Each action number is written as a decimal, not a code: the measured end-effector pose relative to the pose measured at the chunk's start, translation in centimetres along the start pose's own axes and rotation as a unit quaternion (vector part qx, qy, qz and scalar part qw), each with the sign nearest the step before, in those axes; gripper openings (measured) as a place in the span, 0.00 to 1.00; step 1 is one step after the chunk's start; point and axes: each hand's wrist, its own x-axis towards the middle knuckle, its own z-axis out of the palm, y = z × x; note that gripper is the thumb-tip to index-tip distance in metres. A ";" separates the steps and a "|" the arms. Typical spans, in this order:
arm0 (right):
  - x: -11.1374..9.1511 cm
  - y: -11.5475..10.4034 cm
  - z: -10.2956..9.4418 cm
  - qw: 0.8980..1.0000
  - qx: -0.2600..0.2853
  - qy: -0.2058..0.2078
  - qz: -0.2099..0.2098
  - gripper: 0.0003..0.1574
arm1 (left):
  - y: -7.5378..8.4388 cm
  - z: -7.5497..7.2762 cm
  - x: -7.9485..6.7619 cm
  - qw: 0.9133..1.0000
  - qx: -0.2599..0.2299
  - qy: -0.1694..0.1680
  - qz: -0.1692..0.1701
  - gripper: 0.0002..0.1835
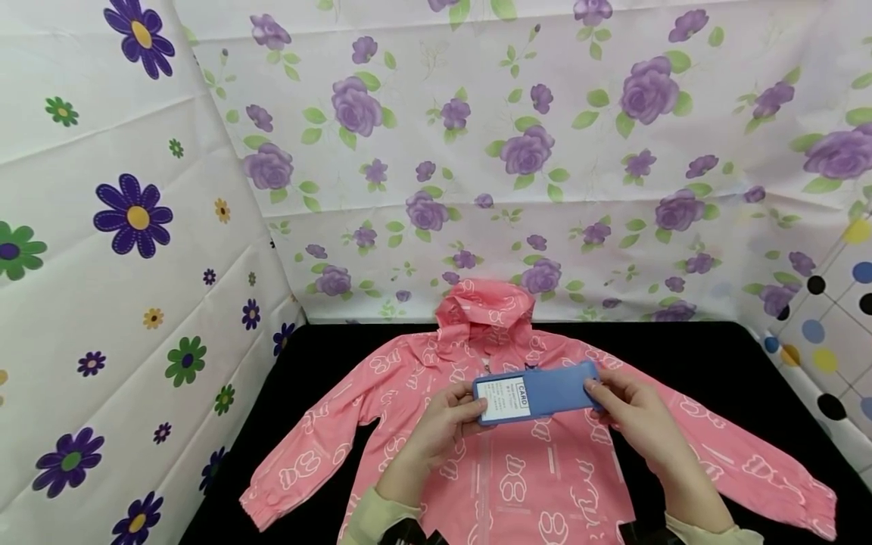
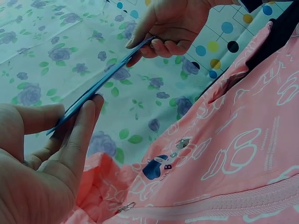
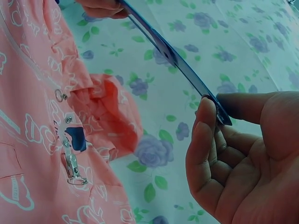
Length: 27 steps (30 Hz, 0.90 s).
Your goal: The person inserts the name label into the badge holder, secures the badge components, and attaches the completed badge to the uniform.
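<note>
Both hands hold a blue card holder [image 1: 560, 389] up above a pink hooded jacket [image 1: 514, 446]. A white card [image 1: 503, 399] printed "CARD" shows at the holder's left part. My left hand [image 1: 441, 424] pinches the left end between thumb and fingers, while my right hand [image 1: 630, 409] pinches the right end. From the side, in both wrist views, the holder [image 2: 96, 86] looks thin and tilted. A metal badge clip [image 3: 72, 168] with a clear strap lies on the jacket's chest beside a dark blue printed patch [image 3: 76, 139].
The jacket lies spread on a black tabletop [image 1: 327, 371], hood at the back and sleeves out to both sides. Flowered white cloth [image 1: 436, 174] hangs behind, another flowered cloth [image 1: 129, 303] on the left. Dotted cloth [image 1: 831, 325] stands at the right.
</note>
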 end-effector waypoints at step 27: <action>0.0 0.5 -0.4 1.000 -0.014 0.012 0.010 0.37 | 0.3 -0.1 -0.2 1.000 -0.017 -0.015 -0.007 0.20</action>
